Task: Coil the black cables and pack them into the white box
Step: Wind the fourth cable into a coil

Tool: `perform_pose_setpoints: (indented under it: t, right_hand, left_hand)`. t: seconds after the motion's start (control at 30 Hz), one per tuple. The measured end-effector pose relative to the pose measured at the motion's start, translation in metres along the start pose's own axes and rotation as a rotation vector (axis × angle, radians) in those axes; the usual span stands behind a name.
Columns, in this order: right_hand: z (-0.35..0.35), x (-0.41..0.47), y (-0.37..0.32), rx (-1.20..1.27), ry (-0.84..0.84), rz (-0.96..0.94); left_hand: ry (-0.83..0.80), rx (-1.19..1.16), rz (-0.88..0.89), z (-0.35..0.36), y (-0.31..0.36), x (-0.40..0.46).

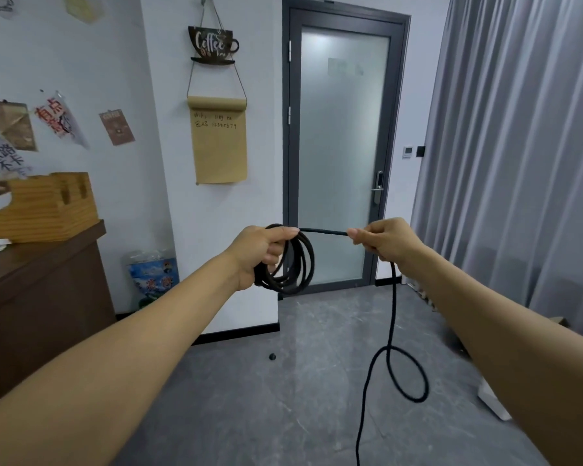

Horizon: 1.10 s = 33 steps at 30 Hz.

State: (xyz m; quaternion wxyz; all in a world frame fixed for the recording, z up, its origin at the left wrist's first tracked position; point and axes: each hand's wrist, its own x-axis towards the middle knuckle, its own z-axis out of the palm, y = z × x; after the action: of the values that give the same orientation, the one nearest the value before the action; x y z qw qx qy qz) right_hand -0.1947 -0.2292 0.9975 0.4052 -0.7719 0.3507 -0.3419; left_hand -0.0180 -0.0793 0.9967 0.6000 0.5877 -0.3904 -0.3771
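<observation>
The slack of the black cable (391, 334) loops down to the floor; the right hand (382, 242) pinches the taut run, the left hand (261, 252) grips the gathered coil (295, 264). Coiling is midway; next, another loop must be laid into the left. No white box shows

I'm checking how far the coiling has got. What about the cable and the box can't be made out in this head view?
- Black cable: its loose end runs off the bottom edge, so the remaining length is unknown.
- Coil: the left hand covers part of it; the loop count is unclear.
- White box: only a white corner shows behind the right forearm; its identity is uncertain.
</observation>
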Motion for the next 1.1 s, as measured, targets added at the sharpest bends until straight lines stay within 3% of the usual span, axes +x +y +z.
perform_pose_setpoints:
  t: [0.37, 0.53, 0.7, 0.83, 0.97, 1.1]
  right_hand:
    - [-0.003, 0.011, 0.021, -0.08, 0.028, 0.088]
    - [-0.006, 0.014, 0.025, -0.222, 0.101, -0.007]
    - [0.012, 0.005, -0.006, -0.835, 0.04, -0.202]
    - [0.026, -0.005, -0.033, -1.047, -0.132, -0.345]
    - [0.025, -0.015, -0.052, -0.965, -0.281, -0.41]
    - [0.023, -0.018, -0.06, -0.643, -0.383, -0.441]
  left_hand:
    - [0.374, -0.135, -0.014, -0.043, 0.01, 0.009]
    - [0.516, -0.165, 0.028, -0.052, 0.008, 0.017]
    - [0.534, 0.061, 0.213, -0.024, 0.007, 0.033]
    - [0.496, 0.271, 0.287, -0.006, 0.006, 0.046]
    - [0.451, 0.367, 0.325, 0.006, 0.004, 0.051]
    - [0.397, 0.47, 0.346, 0.019, 0.001, 0.051]
